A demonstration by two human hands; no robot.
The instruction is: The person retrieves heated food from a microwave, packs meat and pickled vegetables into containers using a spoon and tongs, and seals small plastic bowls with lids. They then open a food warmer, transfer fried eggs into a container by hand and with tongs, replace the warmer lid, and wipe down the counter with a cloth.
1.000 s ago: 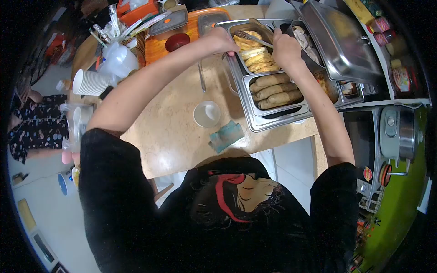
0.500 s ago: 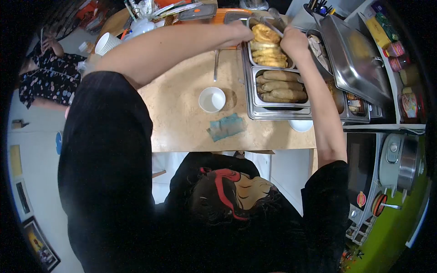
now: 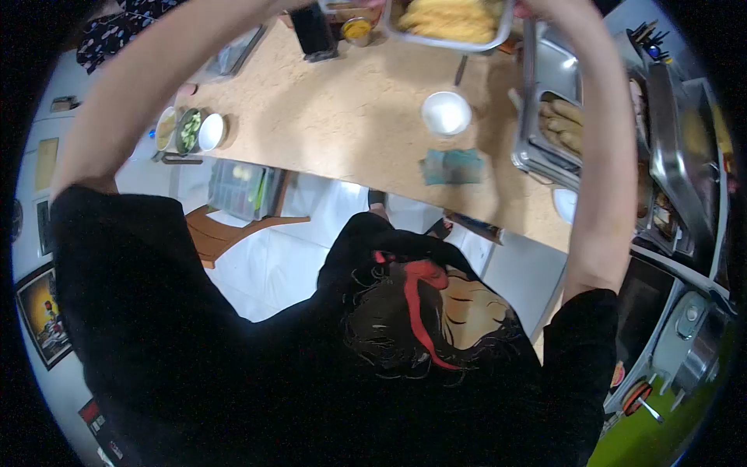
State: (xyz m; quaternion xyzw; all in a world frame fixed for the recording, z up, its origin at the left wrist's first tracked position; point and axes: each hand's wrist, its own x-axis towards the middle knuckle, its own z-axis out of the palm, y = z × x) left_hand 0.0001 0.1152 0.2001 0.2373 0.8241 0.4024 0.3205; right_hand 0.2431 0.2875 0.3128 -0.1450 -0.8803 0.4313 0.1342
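A rectangular metal pan [image 3: 447,44] of folded yellow omelettes [image 3: 450,19] is held above the far side of the table, blurred by motion. My right hand [image 3: 532,7] closes on its right rim, partly cut off by the top edge. My left arm reaches up to the pan's left side; that hand is mostly beyond the top of the view. Below the pan stand a white bowl [image 3: 447,114] and a piece of metal cutlery [image 3: 461,70]. A teal cloth-like piece [image 3: 453,167] lies nearer me.
Right: a metal food warmer [image 3: 523,152] with long pale-brown rolls [image 3: 562,124] and an upturned steel lid [image 3: 677,156]. Left: a phone [image 3: 313,33], a small yellow-filled cup [image 3: 357,31] and a bowl of chopped greens [image 3: 189,130]. A plastic bin [image 3: 233,194] sits below the table edge.
The omelette pan has come out of the food warmer and moved left over the table, both arms with it. My view has turned left, bringing in the phone and left-hand bowls.
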